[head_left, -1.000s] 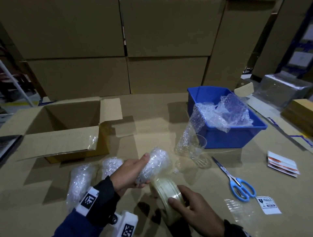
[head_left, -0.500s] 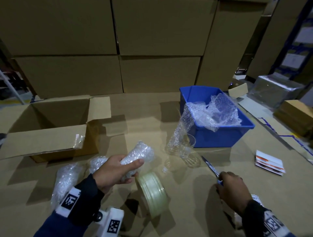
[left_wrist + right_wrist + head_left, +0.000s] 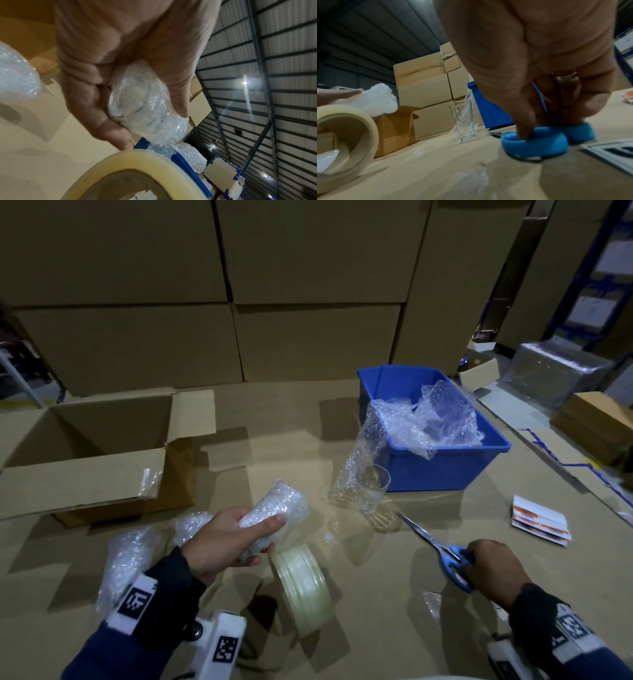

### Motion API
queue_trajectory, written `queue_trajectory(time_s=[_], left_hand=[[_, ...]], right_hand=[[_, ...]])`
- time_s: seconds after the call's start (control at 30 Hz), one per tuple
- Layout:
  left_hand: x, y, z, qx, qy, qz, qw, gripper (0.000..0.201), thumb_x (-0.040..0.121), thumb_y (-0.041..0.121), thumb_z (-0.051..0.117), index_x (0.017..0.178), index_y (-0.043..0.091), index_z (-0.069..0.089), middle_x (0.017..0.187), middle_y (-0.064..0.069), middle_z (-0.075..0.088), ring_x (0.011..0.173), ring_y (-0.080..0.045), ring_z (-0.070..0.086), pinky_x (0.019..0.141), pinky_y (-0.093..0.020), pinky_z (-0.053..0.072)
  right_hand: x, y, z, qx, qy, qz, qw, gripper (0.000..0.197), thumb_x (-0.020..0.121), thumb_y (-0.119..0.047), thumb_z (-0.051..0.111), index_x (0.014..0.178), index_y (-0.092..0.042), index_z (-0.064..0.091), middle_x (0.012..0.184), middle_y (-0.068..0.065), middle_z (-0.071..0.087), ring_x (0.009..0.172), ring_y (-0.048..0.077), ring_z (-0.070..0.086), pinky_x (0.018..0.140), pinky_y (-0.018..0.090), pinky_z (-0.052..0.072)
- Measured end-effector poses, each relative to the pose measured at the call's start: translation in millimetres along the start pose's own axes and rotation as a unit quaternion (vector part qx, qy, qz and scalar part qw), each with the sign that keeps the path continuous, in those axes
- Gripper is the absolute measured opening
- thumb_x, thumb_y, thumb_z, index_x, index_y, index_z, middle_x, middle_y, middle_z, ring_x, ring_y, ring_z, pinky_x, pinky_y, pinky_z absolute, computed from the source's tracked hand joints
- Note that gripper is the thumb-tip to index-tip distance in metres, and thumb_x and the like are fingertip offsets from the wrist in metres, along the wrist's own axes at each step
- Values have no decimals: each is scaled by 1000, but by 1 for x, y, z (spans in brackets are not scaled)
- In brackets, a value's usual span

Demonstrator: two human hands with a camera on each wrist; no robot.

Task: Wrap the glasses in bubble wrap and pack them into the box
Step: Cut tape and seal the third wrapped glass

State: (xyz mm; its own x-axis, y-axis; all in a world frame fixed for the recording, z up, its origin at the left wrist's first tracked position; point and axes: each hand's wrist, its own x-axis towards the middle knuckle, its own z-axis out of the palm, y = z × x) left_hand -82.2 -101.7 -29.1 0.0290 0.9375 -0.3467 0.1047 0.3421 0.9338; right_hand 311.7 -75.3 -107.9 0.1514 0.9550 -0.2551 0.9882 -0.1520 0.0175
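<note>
Since 0.5 s ago, the blue-handled steel scissors (image 3: 442, 549) have been gripped through their loops by the right hand (image 3: 493, 568). The bubble-wrapped glass bundle (image 3: 274, 513) is kept clasped above the cardboard tabletop (image 3: 291, 446) by the left hand (image 3: 219, 539). 3 wrapped bundles, seemingly, and 1 bare clear glass (image 3: 371, 489) are counted.

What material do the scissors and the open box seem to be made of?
Scissors: shiny blades, probably steel; matte blue handles, probably plastic, with the right hand taking a grip on them. Open box: matte brown, folded flaps, apparently cardboard.
</note>
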Motion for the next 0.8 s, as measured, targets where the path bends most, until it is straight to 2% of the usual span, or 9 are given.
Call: queue_trajectory(time_s=[0.07,0.13,0.3,0.37,0.47,0.57,0.63,0.7,0.8], left_hand=[[0,0,0,-1,-3,4,1000,45,74,40,75,102,6,67,78,-1,69,80,-15,71,73,-32,54],[-1,-1,1,2,-6,8,1000,42,77,41,75,102,8,67,79,-1,69,79,-14,71,75,-33,54],[-2,-2,-3,5,-14,14,1000,45,77,41,74,105,7,67,83,-2,70,80,-14,70,71,-30,54],[-1,-2,-4,7,-15,19,1000,48,74,44,74,106,8,67,87,-2,71,81,-16,70,68,-29,54],[0,0,-6,32,-18,38,999,46,78,43,73,108,9,67,90,-6,69,80,-18,69,66,-28,53],[3,-1,-13,61,-21,58,996,59,71,59,78,106,13,67,89,-4,70,80,-18,70,67,-29,53],[4,-1,-16,84,-23,67,994,67,61,66,75,104,15,67,85,-1,69,80,-16,69,66,-28,52],[5,-1,-17,91,-28,74,993,70,60,67,74,103,12,65,82,0,66,78,-15,66,63,-28,51],[6,-1,-18,95,-25,81,992,75,60,67,75,103,8,63,81,0,63,77,-13,64,62,-27,50]], right_hand=[[1,3,-3,0,-10,-9,1000,37,86,-30,65,61,-25,38,69,-4,50,74,17,49,55,21,30],[0,3,-5,-2,-22,-28,999,37,83,-29,68,63,-28,38,72,-7,50,74,13,50,51,15,30],[-2,10,-20,6,-24,-68,997,20,83,-41,66,82,-26,53,91,-2,65,86,15,62,67,21,44],[-2,15,-29,18,-21,-86,996,16,83,-38,66,82,-27,54,85,-5,63,79,13,60,66,21,44],[-6,19,-36,47,-4,-105,993,23,82,-30,70,69,-29,50,69,-8,57,63,8,53,54,17,36],[-12,21,-49,68,53,-124,989,30,82,-30,72,61,-16,55,56,-3,53,52,11,50,49,20,31],[-19,17,-66,71,80,-168,980,31,82,-36,73,64,-15,58,57,-2,53,51,11,48,49,20,32],[-25,9,-89,87,63,-229,968,33,80,-46,71,67,-18,58,63,-3,56,59,11,54,52,18,38],[-32,-8,-119,106,20,-304,947,55,62,-77,62,73,-24,54,72,-7,57,69,9,55,57,21,41]])
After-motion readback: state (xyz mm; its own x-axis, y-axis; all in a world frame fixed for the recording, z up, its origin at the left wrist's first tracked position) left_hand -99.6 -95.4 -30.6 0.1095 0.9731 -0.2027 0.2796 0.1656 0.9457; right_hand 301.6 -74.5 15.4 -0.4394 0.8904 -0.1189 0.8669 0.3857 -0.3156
